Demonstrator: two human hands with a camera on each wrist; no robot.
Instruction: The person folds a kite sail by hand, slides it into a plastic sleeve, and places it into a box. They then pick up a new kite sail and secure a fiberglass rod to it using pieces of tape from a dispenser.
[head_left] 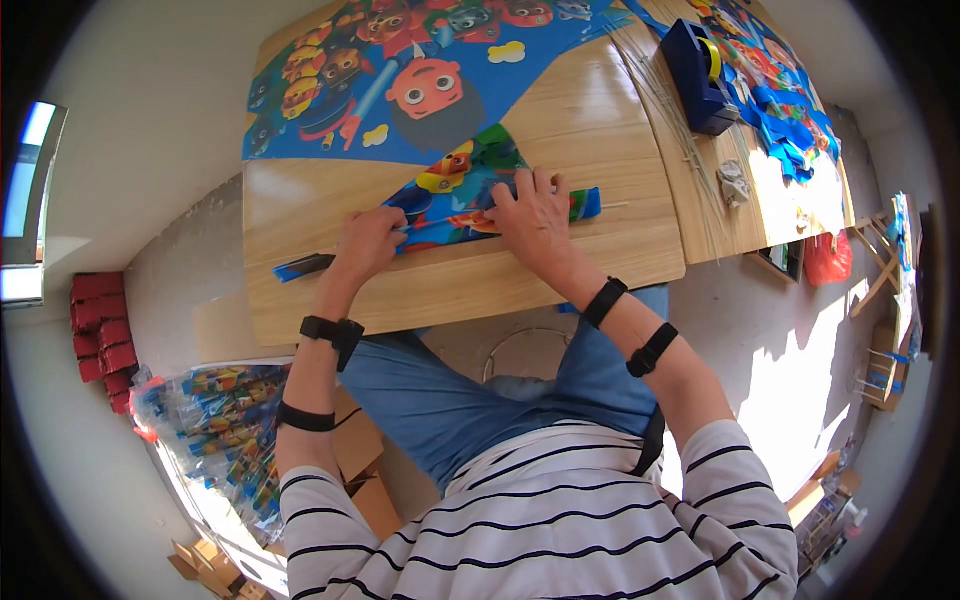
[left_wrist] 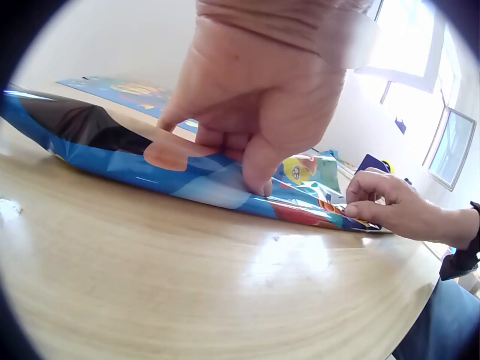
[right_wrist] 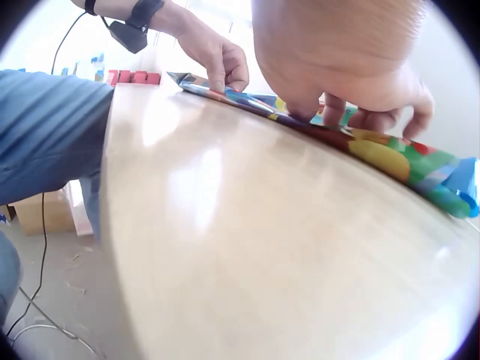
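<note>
A glossy plastic sheet (head_left: 448,178) printed with cartoon figures lies on the wooden table, its near edge folded into a long, narrow roll. At the left part of that roll, my left hand (head_left: 368,243) pinches the plastic between thumb and fingers. My right hand (head_left: 537,220) grips the roll farther right, with its fingers bent over the far side. A thin pale rod (head_left: 617,205) sticks out of the right end. In the left wrist view, the dark and blue end of the folded sheet (left_wrist: 120,161) bulges loosely beyond the left hand.
A larger printed sheet (head_left: 350,75) covers the far left of the table. On the right tabletop are a blue tape dispenser (head_left: 700,80), thin rods (head_left: 680,130) and blue plastic scraps (head_left: 785,130). Packed printed plastic (head_left: 235,440) lies at lower left, near red boxes (head_left: 100,325).
</note>
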